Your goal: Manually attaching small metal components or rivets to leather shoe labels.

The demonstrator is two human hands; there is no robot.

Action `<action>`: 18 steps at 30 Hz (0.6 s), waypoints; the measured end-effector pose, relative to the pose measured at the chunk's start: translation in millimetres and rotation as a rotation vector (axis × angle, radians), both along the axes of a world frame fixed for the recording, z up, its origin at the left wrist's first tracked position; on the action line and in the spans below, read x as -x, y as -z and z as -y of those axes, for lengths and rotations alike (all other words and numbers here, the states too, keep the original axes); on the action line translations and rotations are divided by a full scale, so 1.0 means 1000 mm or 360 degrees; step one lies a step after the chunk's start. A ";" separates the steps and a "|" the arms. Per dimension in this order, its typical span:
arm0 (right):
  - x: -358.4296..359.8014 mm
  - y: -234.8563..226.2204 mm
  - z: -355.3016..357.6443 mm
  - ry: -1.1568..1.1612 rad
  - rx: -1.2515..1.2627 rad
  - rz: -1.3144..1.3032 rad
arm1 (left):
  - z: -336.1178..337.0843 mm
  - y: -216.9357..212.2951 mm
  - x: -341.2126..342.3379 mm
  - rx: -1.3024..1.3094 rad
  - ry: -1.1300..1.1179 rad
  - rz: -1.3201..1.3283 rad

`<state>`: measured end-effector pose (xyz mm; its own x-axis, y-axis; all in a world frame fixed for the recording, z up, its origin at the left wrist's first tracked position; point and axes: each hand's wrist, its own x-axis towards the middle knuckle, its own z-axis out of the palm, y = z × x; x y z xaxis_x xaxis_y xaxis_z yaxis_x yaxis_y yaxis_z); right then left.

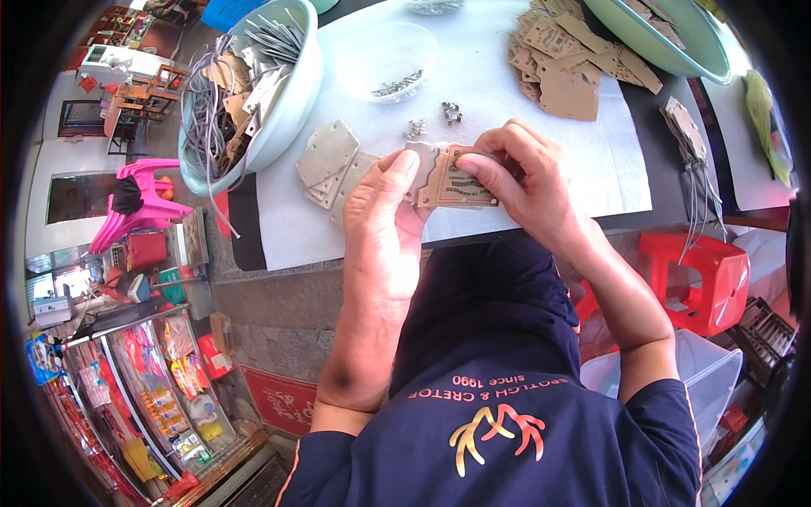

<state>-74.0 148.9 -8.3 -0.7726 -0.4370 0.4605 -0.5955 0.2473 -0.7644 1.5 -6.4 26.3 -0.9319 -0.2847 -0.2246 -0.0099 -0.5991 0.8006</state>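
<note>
Both hands hold a small stack of brown cardboard tags (452, 179) above the near edge of the white-covered table (541, 144). My left hand (384, 211) pinches the stack's left side with thumb up. My right hand (524, 182) grips its right side, thumb pressed on the printed face. Just left of my hands a short pile of grey tags (328, 160) lies on the cloth. A few small metal eyelets (452, 111) are scattered beyond the stack.
A pale green basin (291, 101) of tags and grey cords stands at left. A clear bowl (390, 55) holds metal bits. Loose brown tags (566, 63) lie by a second green basin (667, 42). A red stool (705, 275) and a clear bin (701, 372) stand at right.
</note>
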 end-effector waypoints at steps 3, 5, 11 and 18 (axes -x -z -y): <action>-0.003 -0.001 -0.003 0.0043 0.0017 0.0100 | 0.000 0.001 -0.001 -0.0018 -0.0027 -0.0028; -0.005 -0.001 -0.002 0.0065 0.0081 0.0131 | -0.001 0.001 -0.001 -0.0020 -0.0016 -0.0024; -0.010 -0.002 -0.004 0.0115 0.0107 0.0072 | 0.002 0.007 -0.002 0.0007 -0.0001 -0.0023; -0.010 -0.007 -0.002 0.0021 0.0133 -0.0372 | 0.000 0.006 -0.001 0.0011 -0.0001 -0.0037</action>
